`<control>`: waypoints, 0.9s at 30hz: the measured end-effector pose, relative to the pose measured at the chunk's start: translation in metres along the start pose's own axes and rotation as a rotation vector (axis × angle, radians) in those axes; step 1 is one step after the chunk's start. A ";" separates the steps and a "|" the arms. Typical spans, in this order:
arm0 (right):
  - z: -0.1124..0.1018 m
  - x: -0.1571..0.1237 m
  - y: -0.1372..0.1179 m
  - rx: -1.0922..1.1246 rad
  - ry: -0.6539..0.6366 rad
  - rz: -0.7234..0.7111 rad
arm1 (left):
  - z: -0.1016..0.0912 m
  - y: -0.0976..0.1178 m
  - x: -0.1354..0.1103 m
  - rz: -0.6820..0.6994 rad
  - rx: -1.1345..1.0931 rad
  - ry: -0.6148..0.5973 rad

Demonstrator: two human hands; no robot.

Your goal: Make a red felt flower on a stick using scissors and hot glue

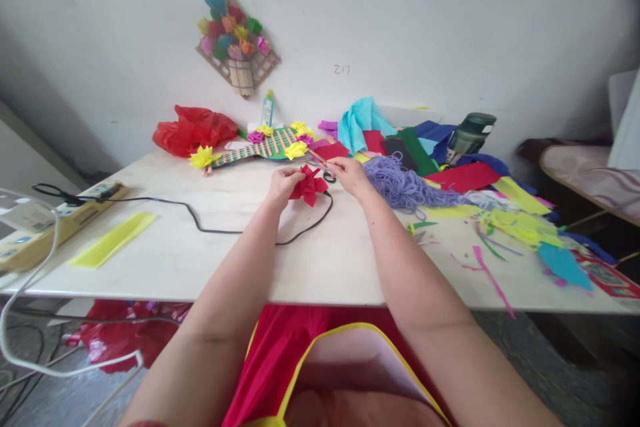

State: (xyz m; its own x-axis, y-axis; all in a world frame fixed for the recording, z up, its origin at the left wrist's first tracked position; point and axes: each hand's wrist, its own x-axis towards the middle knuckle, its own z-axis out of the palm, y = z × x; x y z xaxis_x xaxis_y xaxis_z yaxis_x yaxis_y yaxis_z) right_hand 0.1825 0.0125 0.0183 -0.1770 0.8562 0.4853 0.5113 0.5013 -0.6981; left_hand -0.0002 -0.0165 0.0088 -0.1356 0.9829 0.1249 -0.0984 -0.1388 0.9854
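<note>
Just left of the table's middle, my left hand (285,185) pinches a red paper flower (310,187) at its left side. My right hand (347,175) is closed on a thin stick-like tool (318,157) that points up and left; its exact kind is too small to tell. Between the two hands, a black curled piece (329,177) shows beside the flower, and a black cord (320,217) runs up to this spot. Behind my hands lies a green guitar-shaped piece (265,147) with pale strips, trimmed with yellow and purple paper flowers.
Purple yarn (400,181) is heaped right of my right hand, amid coloured paper sheets and a dark bottle (470,137). Paper scraps lie at the right. At left are a yellow paper strip (114,240), a power strip (55,227) and a red plastic bag (193,131).
</note>
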 end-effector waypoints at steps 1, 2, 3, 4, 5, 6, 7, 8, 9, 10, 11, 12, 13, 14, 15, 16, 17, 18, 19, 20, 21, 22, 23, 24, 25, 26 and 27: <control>0.001 0.000 -0.001 0.028 -0.009 -0.009 | 0.000 0.000 0.000 0.008 0.011 -0.012; 0.002 -0.001 -0.003 0.043 -0.015 -0.012 | 0.000 -0.001 0.000 0.017 0.021 -0.025; 0.003 -0.001 -0.005 0.046 -0.024 -0.014 | -0.001 -0.001 0.000 0.026 0.030 -0.040; 0.004 -0.002 -0.006 0.041 -0.036 -0.019 | -0.001 -0.002 0.001 0.035 0.036 -0.055; 0.004 -0.002 -0.008 0.031 -0.050 -0.031 | -0.001 -0.002 0.001 0.045 0.038 -0.069; 0.003 -0.002 -0.009 0.013 -0.061 -0.053 | -0.001 -0.003 0.001 0.053 0.037 -0.079; 0.003 -0.002 -0.009 -0.013 -0.065 -0.083 | -0.001 -0.003 0.001 0.060 0.033 -0.086; 0.002 -0.002 -0.010 -0.045 -0.061 -0.115 | -0.002 -0.003 0.000 0.066 0.027 -0.092; 0.002 -0.002 -0.010 -0.077 -0.055 -0.142 | -0.002 -0.003 0.000 0.072 0.020 -0.097; 0.001 -0.002 -0.010 -0.106 -0.050 -0.157 | -0.001 -0.003 0.000 0.078 0.014 -0.102; 0.001 -0.003 -0.010 -0.131 -0.052 -0.162 | -0.001 -0.003 0.000 0.086 0.008 -0.109; 0.000 -0.003 -0.011 -0.151 -0.062 -0.158 | -0.001 -0.003 -0.001 0.096 0.002 -0.120; 0.000 -0.004 -0.012 -0.166 -0.077 -0.148 | -0.001 -0.003 -0.001 0.102 -0.001 -0.131; -0.001 -0.005 -0.013 -0.173 -0.092 -0.135 | -0.001 -0.003 -0.001 0.104 -0.002 -0.138; -0.001 -0.006 -0.014 -0.174 -0.100 -0.122 | -0.001 -0.003 -0.001 0.099 0.000 -0.142; -0.002 -0.006 -0.016 -0.174 -0.105 -0.112 | -0.001 -0.003 -0.001 0.089 0.001 -0.140; -0.002 -0.007 -0.017 -0.177 -0.107 -0.106 | -0.001 -0.003 -0.001 0.075 0.001 -0.135; -0.002 -0.007 -0.018 -0.184 -0.108 -0.104 | 0.000 -0.003 -0.001 0.062 -0.001 -0.132; -0.002 -0.008 -0.019 -0.196 -0.109 -0.108 | 0.000 -0.003 -0.002 0.054 -0.006 -0.130; -0.003 -0.007 -0.019 -0.209 -0.111 -0.116 | 0.000 -0.003 -0.002 0.050 -0.012 -0.133; -0.003 -0.007 -0.019 -0.219 -0.114 -0.126 | 0.000 -0.002 -0.002 0.050 -0.017 -0.139; -0.003 -0.007 -0.019 -0.222 -0.115 -0.134 | 0.000 -0.002 -0.003 0.052 -0.018 -0.146; -0.003 -0.006 -0.019 -0.219 -0.115 -0.138 | 0.000 -0.002 -0.003 0.055 -0.017 -0.151; -0.002 -0.006 -0.018 -0.215 -0.117 -0.139 | 0.000 -0.002 -0.003 0.057 -0.013 -0.155; -0.002 -0.006 -0.018 -0.212 -0.119 -0.138 | 0.000 -0.002 -0.003 0.059 -0.009 -0.158; -0.002 -0.006 -0.017 -0.211 -0.122 -0.134 | -0.001 -0.003 -0.003 0.063 -0.006 -0.163; -0.002 -0.006 -0.017 -0.211 -0.125 -0.130 | -0.001 -0.003 -0.003 0.066 -0.005 -0.169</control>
State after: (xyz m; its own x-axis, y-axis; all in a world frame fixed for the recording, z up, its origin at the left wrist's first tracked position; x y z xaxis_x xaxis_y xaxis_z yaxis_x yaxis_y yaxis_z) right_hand 0.1765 -0.0012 0.0284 -0.3481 0.8018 0.4857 0.6389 0.5820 -0.5030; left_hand -0.0003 -0.0192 0.0056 0.0258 0.9778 0.2078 -0.0992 -0.2043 0.9739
